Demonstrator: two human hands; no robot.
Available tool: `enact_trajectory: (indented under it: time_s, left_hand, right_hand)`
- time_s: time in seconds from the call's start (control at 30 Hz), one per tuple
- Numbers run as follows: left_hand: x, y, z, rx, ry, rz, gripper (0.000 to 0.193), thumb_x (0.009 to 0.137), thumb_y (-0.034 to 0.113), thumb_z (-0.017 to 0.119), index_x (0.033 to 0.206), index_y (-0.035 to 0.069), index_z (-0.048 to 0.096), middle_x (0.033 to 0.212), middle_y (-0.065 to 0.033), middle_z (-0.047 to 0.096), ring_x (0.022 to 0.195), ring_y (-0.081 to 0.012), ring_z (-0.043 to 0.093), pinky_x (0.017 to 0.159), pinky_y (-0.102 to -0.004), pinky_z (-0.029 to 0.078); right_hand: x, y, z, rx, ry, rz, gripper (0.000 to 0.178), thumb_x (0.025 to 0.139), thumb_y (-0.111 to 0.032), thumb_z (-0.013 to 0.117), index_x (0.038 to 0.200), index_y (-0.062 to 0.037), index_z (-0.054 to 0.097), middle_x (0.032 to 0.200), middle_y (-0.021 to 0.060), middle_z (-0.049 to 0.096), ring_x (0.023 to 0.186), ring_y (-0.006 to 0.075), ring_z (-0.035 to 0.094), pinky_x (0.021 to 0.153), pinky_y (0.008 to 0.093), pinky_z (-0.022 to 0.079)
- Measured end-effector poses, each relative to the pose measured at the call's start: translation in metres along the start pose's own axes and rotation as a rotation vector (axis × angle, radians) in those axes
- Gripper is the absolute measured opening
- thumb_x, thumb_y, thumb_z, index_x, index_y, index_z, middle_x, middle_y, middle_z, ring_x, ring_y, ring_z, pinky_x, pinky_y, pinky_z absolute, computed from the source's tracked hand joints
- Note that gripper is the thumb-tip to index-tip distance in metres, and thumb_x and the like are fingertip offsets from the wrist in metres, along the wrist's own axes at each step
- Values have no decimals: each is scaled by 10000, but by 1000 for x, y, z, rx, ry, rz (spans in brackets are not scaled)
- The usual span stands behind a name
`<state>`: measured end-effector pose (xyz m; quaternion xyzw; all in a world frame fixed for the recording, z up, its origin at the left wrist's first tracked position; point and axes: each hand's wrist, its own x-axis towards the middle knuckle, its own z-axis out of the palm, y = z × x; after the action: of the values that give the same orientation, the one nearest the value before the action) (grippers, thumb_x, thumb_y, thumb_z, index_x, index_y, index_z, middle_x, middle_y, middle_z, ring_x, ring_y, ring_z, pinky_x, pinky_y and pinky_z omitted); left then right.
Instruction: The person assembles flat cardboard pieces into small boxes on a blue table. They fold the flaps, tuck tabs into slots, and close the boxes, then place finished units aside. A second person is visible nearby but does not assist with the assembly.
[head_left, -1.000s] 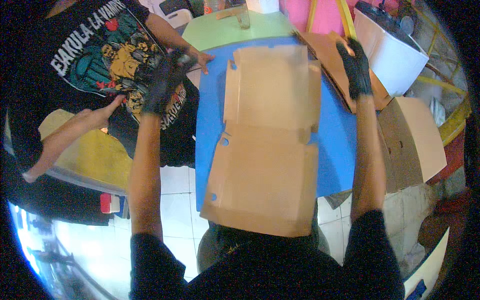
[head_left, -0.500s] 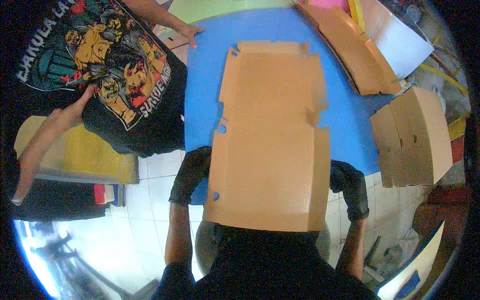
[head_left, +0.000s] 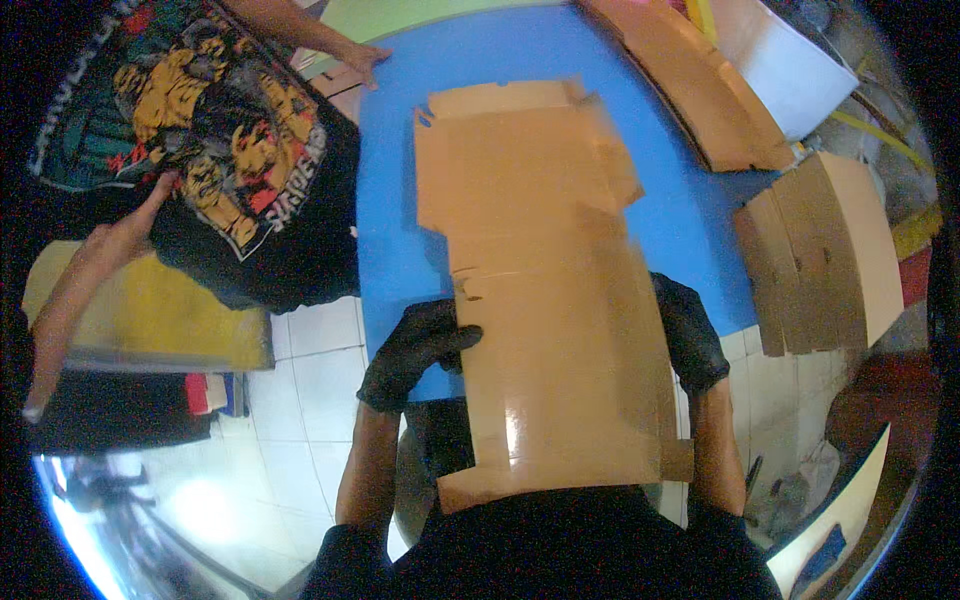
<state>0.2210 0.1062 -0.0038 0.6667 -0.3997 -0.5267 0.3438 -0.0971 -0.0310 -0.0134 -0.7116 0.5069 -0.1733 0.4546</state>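
Note:
A flat brown cardboard box blank [head_left: 560,330] reaches from the blue table top towards my body, its near end against my dark shirt. Along its near half the side edges look bent, and corner tabs stick out at the near end. My left hand [head_left: 418,345], in a black glove, grips the left edge with the thumb resting on top. On the opposite edge is my right hand [head_left: 690,335], also black-gloved, closed against the board; its fingertips are hidden behind the cardboard.
The blue table [head_left: 395,200] lies beneath. A brown cardboard stack [head_left: 820,260] stands at the right, and long cardboard sheets [head_left: 690,85] lie at the far right edge. On the left, another person in a printed black shirt [head_left: 220,130] rests a hand [head_left: 362,60] on the table.
The blank's near side edges have bent and its near corner tabs now stick out. My left hand has moved right, its thumb now over the edge. My right hand has moved slightly up.

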Motion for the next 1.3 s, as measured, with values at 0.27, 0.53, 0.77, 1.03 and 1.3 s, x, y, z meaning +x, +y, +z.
enact_trajectory:
  time_s: [0.27,0.53,0.77,1.03,1.3]
  left_hand:
    - [9,-18,1,-148,-25,30,252,948,278,651,865,41,659,766,-19,624,705,-113,590,666,-293,499]
    - [6,-21,18,78,265,168,213,946,238,661,880,37,682,778,30,609,723,-90,562,670,-288,474]
    - [-17,-19,28,91,145,114,267,954,244,647,1091,18,687,938,-48,676,853,-157,590,809,-355,492]
    - [-36,-20,34,-313,462,-183,252,945,260,661,966,11,697,881,-5,666,829,-122,567,761,-322,474]
    - [-29,-43,8,422,-108,141,350,936,362,646,1021,24,680,917,-136,692,766,-242,662,656,-366,545]
  right_hand:
    - [1,14,0,-81,-8,30,320,953,-154,505,1191,7,647,1137,200,689,973,341,671,862,397,531]
    - [1,24,15,-241,132,-318,221,964,-161,531,999,5,673,936,180,692,843,307,659,773,387,504]
    - [12,33,21,-326,273,-389,266,969,-155,520,1042,53,669,970,191,704,842,225,664,801,371,508]
    - [-17,11,21,-38,-213,-3,360,1019,-254,506,1079,69,652,875,121,693,805,183,633,749,366,505]
    - [-6,11,6,-239,-69,37,413,991,-395,542,914,0,638,714,145,582,676,299,561,680,406,476]
